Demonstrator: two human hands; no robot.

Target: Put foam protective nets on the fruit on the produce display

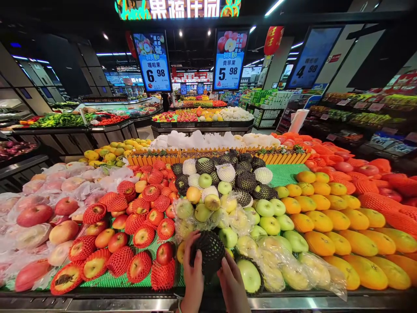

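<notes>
Between my two hands is a round fruit in a black foam net (210,252), above the front of the fruit stand. My left hand (193,271) curls around its left side, with the thumb toward me. On the other side my right hand (230,276) presses its fingertips to the net's lower right. The black net hides most of the fruit. Just right of my right hand lies a green apple (248,274) partly in a black net. Red apples in red nets (140,266) lie to the left, and bagged pale-green fruit (276,265) to the right.
Long orange-yellow fruit (355,241) fills the right side, and plastic-wrapped pink fruit (34,215) the left. Black- and white-netted fruit (228,171) sits behind the green apples. A metal edge (130,304) runs along the front. Price screens (230,61) hang overhead.
</notes>
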